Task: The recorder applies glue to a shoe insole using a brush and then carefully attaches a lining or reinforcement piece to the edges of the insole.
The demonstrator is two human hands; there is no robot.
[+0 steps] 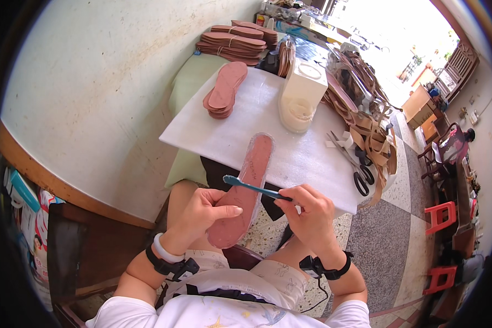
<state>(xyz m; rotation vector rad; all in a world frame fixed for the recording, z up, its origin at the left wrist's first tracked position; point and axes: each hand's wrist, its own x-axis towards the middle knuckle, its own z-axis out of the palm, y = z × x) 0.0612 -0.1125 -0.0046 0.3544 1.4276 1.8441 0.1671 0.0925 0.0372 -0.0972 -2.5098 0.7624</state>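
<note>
My left hand (201,212) grips a reddish-brown insole (238,203) by its near part, thumb on top and the other fingers hidden beneath. The insole slants away from me, its far end at the table's near edge, with a pale, shiny border along its rim. In my right hand (310,212) is a blue toothbrush (254,187), pinched by its dark handle end. Its head points left, over the insole's left edge; whether the bristles touch cannot be made out. Beyond stands a cut-open white plastic jug (307,82) with cream-coloured stuff in its low opening.
A loose stack of insoles (226,87) lies on the white-covered table (202,128). Tied insole bundles (232,45) are piled farther back. Black-handled scissors (361,177) and tangled tan strips (374,136) lie at the right edge. A wall (93,93) rises at left; red stools (440,217) stand at right.
</note>
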